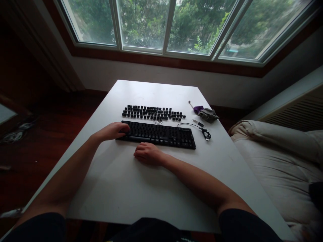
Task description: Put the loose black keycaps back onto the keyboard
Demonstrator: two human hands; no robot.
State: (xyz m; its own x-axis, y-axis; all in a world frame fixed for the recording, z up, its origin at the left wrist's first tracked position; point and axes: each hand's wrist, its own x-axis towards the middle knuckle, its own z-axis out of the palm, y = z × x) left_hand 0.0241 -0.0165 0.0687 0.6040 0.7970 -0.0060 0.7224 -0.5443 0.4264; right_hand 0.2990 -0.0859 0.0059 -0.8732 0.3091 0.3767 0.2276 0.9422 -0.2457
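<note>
A black keyboard (161,134) lies across the white table, with several of its upper switches seemingly bare of caps. My left hand (113,131) bends over the keyboard's left end, its fingers closed against the keys and edge there. Any small cap under those fingertips is too dark to make out. Just in front of the keyboard, my right hand (148,154) rests on the tabletop, fingers curled together and apparently holding nothing. Loose black keycaps (153,112) stand in rows behind the keyboard. Between them and the keyboard lies a small wire ring-shaped object (158,121).
At the right of the white table (227,168) lie a coiled black USB cable (206,135), a small dark tool (199,123), a grey cloth (209,115), and a purple item (198,109) with a thin stick. A padded light seat (275,161) stands beside the table.
</note>
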